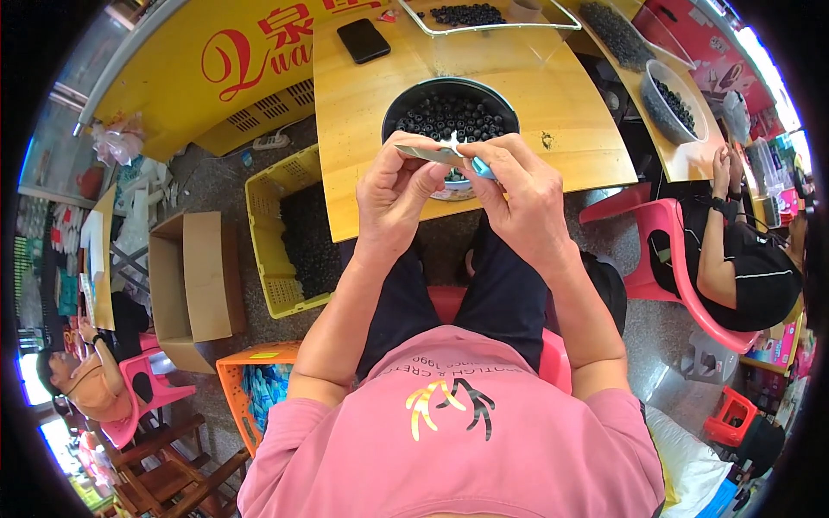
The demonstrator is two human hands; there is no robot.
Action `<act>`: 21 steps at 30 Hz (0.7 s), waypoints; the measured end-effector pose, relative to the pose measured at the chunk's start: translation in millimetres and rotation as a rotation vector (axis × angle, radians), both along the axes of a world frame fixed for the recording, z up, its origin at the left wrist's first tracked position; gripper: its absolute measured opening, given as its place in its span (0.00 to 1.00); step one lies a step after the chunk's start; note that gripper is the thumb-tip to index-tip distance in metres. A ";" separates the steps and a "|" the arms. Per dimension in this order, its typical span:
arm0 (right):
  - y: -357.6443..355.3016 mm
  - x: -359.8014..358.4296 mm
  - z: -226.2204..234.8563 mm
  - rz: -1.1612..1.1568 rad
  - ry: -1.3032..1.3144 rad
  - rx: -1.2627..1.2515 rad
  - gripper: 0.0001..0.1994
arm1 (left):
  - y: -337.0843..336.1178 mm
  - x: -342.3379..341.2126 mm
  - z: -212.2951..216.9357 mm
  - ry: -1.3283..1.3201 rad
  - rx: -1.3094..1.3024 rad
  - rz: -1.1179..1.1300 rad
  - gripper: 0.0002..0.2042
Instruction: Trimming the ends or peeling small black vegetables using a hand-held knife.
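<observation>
My right hand is closed around the light-blue handle of a small knife. Its blade points left, across to my left hand. The fingers of that hand are pinched together at the blade's tip end; what they hold is hidden. Both hands are over the near rim of a round metal bowl, which sits by the near edge of the wooden table. Many small, dark, round pieces fill the bowl, and something white shows just beyond the blade.
A black phone lies on the table's far left. Beyond is a white-rimmed tray of dark pieces. Left on the floor are a yellow crate, a cardboard box and an orange crate. Another person sits at right.
</observation>
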State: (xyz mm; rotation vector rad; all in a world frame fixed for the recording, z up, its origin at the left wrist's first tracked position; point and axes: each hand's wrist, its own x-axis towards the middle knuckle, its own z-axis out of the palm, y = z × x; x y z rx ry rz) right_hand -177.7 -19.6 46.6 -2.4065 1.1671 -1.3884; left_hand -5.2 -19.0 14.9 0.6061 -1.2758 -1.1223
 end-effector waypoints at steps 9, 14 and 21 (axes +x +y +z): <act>-5.5 -6.1 -10.4 -0.066 -0.050 0.128 0.08 | 5.0 5.2 9.2 0.027 0.008 -0.033 0.06; -10.7 -26.1 -12.6 -0.161 -0.201 0.218 0.08 | -2.6 59.8 -3.4 -0.178 0.039 0.419 0.05; -18.6 -47.7 -24.4 -0.242 -0.226 0.212 0.10 | -6.2 118.1 -25.3 -0.811 0.009 0.810 0.10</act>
